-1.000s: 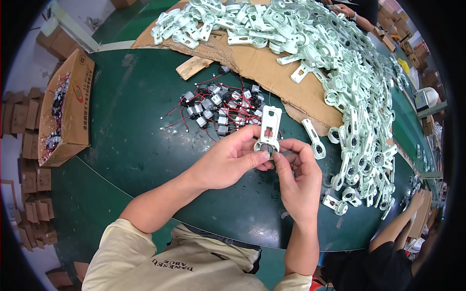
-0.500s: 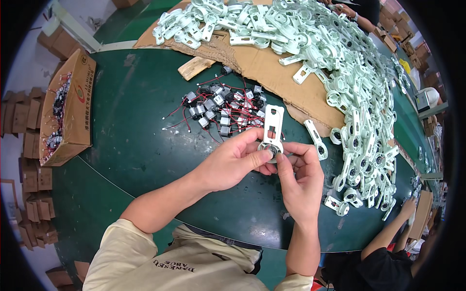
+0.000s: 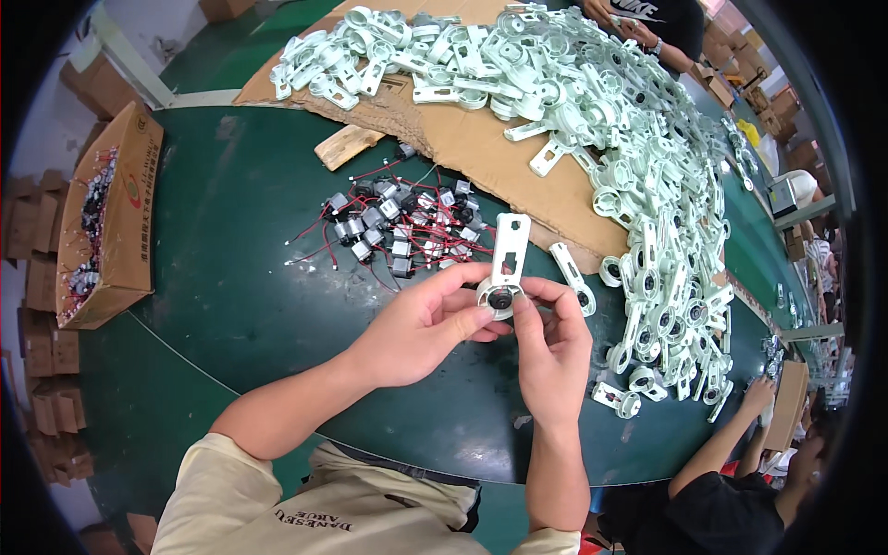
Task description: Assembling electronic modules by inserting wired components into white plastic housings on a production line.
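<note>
Both of my hands hold one pale green plastic housing [image 3: 510,242] over the table, its slotted handle pointing away from me. A black round part [image 3: 500,299] sits inside its ring end. My left hand [image 3: 427,322] grips the ring from the left, thumb at the rim and fingers curled behind. On the right side of the ring, my right hand [image 3: 551,344] pinches the rim between thumb and fingers. Just beyond my hands lies a heap of small silver-and-black motors [image 3: 400,248] with red wires. A single similar housing [image 3: 573,280] rests to the right of my right hand.
A large pile of pale green housings [image 3: 610,120] covers torn cardboard [image 3: 490,148] at the far side and right. A wood block [image 3: 348,146] lies behind the motors. An open carton [image 3: 125,222] of motors stands at left. Other people [image 3: 740,499] work at the right and far edge.
My thumbs have moved apart to the ring's sides, so the black round part shows more fully. The housing stays in both hands. The whole view has shifted slightly.
</note>
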Demonstrator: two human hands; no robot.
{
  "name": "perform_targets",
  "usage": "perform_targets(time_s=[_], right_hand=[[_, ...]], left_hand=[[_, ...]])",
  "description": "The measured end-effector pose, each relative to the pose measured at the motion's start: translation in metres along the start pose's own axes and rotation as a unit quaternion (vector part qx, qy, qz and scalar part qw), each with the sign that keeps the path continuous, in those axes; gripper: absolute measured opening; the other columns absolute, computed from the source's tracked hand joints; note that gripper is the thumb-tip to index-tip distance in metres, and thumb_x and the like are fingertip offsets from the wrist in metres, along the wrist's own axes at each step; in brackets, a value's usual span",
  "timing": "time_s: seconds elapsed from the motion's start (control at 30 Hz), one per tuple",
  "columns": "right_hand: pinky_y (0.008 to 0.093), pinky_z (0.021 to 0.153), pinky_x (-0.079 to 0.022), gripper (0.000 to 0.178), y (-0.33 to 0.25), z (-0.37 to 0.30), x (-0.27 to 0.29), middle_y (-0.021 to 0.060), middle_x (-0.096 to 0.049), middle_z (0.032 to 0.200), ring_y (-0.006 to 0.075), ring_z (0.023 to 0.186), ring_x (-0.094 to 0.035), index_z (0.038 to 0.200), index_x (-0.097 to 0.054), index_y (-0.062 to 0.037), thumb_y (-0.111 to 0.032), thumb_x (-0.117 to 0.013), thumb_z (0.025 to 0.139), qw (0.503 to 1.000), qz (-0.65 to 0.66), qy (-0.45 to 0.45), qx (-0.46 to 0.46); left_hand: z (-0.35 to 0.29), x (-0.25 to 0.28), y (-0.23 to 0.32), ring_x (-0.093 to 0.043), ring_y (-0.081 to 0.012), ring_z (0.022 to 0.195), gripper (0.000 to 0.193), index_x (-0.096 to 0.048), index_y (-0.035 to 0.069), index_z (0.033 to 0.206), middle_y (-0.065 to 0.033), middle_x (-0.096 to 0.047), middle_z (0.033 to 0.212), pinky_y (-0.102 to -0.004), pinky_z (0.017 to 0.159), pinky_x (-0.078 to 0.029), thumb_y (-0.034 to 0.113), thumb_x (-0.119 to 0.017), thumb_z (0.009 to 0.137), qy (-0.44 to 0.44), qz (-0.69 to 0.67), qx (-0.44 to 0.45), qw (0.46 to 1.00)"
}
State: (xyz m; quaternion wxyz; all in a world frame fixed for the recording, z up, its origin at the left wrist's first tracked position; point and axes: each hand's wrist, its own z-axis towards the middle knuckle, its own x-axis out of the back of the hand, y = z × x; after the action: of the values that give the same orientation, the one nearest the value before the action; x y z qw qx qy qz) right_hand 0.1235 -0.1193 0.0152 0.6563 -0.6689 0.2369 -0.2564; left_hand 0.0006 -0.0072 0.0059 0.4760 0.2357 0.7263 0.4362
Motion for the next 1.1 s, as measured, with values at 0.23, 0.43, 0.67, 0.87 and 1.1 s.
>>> perform_targets(time_s=[0.23, 0.43, 0.67, 0.87, 1.1], right_hand=[[0.0271, 0.089, -0.048, 0.023, -0.005, -0.001, -0.003, 0.0079, -0.06, 0.111, 0.0121, 0.1, -0.057, 0.119, -0.052, -0.001, -0.005, -0.059, 0.098, 0.978, 0.182, -0.031, -0.095], [0.0275, 0.088, -0.045, 0.021, -0.002, -0.003, -0.004, 0.0049, -0.057, 0.107, 0.012, 0.1, -0.054, 0.114, -0.051, -0.0033, -0.002, -0.058, 0.094, 0.97, 0.207, -0.011, -0.124], [0.0266, 0.085, -0.048, 0.022, -0.005, -0.002, -0.005, 0.0058, -0.057, 0.107, 0.0114, 0.097, -0.055, 0.113, -0.05, -0.0028, -0.001, -0.059, 0.094, 0.975, 0.193, -0.014, -0.105], [0.0275, 0.079, -0.053, 0.021, -0.006, -0.003, -0.008, 0.0071, -0.057, 0.105, 0.0116, 0.092, -0.058, 0.112, -0.047, -0.0025, 0.001, -0.057, 0.093, 0.973, 0.204, -0.002, -0.107], [0.0253, 0.086, -0.05, 0.029, -0.007, -0.001, 0.004, 0.0069, -0.061, 0.11, 0.0104, 0.098, -0.058, 0.123, -0.049, -0.0003, -0.002, -0.061, 0.097, 0.975, 0.18, -0.083, -0.1]], left_hand=[[-0.002, -0.004, -0.007, -0.064, -0.02, 0.112, 0.04, -0.04, 0.0, 0.141, -0.0122, -0.061, 0.125, -0.0341, 0.094, -0.055, 0.0, -0.048, 0.102, 0.005, 0.026, -0.036, 0.999], [-0.004, -0.006, -0.014, -0.066, -0.0135, 0.103, 0.035, -0.048, 0.001, 0.136, -0.008, -0.068, 0.114, -0.0305, 0.088, -0.057, 0.001, -0.049, 0.101, 0.015, 0.13, -0.074, 0.989], [-0.002, -0.006, -0.007, -0.062, -0.0186, 0.113, 0.037, -0.041, -0.001, 0.138, -0.0134, -0.062, 0.125, -0.0346, 0.095, -0.055, -0.003, -0.047, 0.101, 0.004, 0.091, -0.03, 0.995], [-0.005, -0.005, -0.016, -0.069, -0.0119, 0.09, 0.036, -0.051, 0.005, 0.135, -0.0079, -0.071, 0.1, -0.027, 0.08, -0.055, 0.002, -0.052, 0.099, 0.031, 0.224, -0.118, 0.967], [-0.004, -0.006, -0.004, -0.064, -0.0169, 0.108, 0.035, -0.047, -0.002, 0.135, -0.0108, -0.063, 0.119, -0.0324, 0.092, -0.055, 0.001, -0.051, 0.101, 0.032, 0.08, -0.052, 0.995]])
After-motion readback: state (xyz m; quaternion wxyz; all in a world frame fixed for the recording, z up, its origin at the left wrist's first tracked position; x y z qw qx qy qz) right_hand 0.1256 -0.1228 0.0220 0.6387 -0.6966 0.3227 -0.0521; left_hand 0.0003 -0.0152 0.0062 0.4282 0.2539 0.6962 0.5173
